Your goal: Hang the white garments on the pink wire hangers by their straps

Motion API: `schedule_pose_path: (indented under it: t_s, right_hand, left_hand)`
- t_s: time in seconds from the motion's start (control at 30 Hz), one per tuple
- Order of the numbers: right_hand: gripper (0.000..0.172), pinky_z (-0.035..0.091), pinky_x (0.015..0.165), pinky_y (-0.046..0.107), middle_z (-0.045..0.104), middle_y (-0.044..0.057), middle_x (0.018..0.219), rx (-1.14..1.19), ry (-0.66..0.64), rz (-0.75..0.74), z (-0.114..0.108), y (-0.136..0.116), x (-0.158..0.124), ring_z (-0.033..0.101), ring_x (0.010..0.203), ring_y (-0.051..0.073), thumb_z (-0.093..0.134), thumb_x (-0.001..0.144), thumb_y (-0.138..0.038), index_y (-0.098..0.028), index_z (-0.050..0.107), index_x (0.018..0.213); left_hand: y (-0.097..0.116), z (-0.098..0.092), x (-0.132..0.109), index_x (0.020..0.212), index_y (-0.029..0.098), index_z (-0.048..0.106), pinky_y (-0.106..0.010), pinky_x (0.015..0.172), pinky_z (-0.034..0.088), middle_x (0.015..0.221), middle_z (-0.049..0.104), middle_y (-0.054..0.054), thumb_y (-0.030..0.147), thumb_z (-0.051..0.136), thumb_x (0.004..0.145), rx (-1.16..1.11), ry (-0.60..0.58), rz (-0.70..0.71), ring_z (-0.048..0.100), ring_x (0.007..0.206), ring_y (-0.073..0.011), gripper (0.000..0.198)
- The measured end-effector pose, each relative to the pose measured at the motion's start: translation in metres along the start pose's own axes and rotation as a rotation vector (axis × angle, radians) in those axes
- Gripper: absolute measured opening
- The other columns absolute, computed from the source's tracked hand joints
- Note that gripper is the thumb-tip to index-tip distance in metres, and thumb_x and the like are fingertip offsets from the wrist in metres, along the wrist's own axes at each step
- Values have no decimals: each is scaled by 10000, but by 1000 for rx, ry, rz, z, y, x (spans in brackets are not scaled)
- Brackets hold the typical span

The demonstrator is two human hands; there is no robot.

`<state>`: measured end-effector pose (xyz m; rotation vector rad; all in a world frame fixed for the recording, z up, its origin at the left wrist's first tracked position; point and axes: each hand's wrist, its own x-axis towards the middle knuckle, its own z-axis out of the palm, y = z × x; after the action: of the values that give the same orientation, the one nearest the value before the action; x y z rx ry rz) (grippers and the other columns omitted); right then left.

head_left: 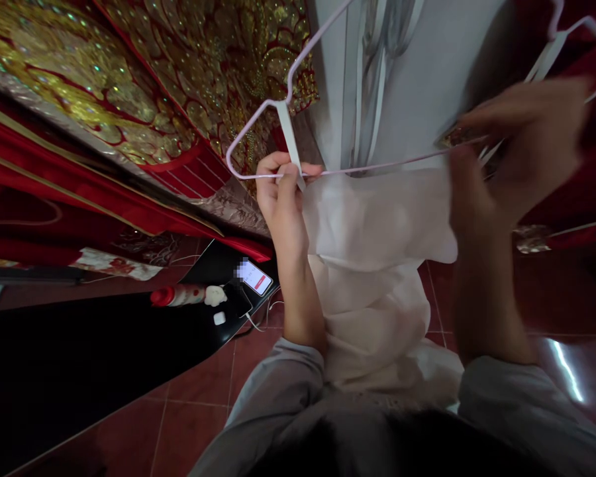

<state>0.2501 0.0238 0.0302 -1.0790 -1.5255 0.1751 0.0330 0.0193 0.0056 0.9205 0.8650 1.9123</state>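
A pale pink clothes hanger [392, 163] with notched shoulders spans the upper view. White straps [289, 132] hang from its notches. My left hand [284, 192] is closed around the lower bar near the left end, its thumb pressing a strap end. A sheer off-white garment [377, 218] drops in folds below the bar, down to my lap. My right hand [516, 152], blurred by motion, is at the right part of the bar by the garment's top corner. Its thumb and fingers are bent towards each other; whatever lies between them is unclear.
Red and gold sequined clothes [144, 79] hang close on the left. Below them, a black table [104, 351] bears a lit phone [256, 277], a red-capped bottle [179, 295], a small white case [219, 318] and cables. Red floor tiles [189, 391] show underneath. Dark red cloth hangs on the right.
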Motion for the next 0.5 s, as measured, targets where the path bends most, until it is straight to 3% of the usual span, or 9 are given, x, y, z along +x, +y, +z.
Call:
schedule_pose_path:
  t_s: [0.07,0.17,0.3,0.43,0.5]
  right_hand:
    - [278,495,696,335,592,71,1111,-34,-174,-53,6,-10,-22,537,830,158,637,858,-365,-280,681,1119]
    - [445,449,579,277,572,69,1243,-66,-332,24,10,-12,-41,499,713,96,681,851,-370,-312,615,1287]
    - [364,454,597,288,545,82,1247,-38,-208,58,19,-4,-51,555,830,140,620,902,-382,-312,606,1260]
    - [372,465,600,307,530,75,1279,21,-188,52,36,-1,-59,536,802,137,592,912,-360,-335,575,1282]
    - [375,467,605,308,528,71,1278,50,-181,44,44,-1,-61,538,800,133,576,919,-349,-340,566,1293]
  left_hand:
    - [-3,-1,-1,950,248,542,-367,893,570,757,697,1,229,606,1009,8,-34,69,713,804,-200,88]
    - [-6,-5,-2,969,231,574,-383,960,556,789,712,-11,304,650,988,45,-71,174,725,891,-211,107]
    - [-4,-17,-12,973,205,682,-372,917,552,945,741,-44,444,670,988,278,-59,192,713,924,-217,240]
    - [13,-23,-28,931,198,780,-343,896,514,970,755,-57,355,686,993,504,-88,165,671,952,-209,194]
    - [27,-19,-31,924,200,796,-323,798,500,934,749,-64,327,708,981,496,-106,146,645,838,-190,165]
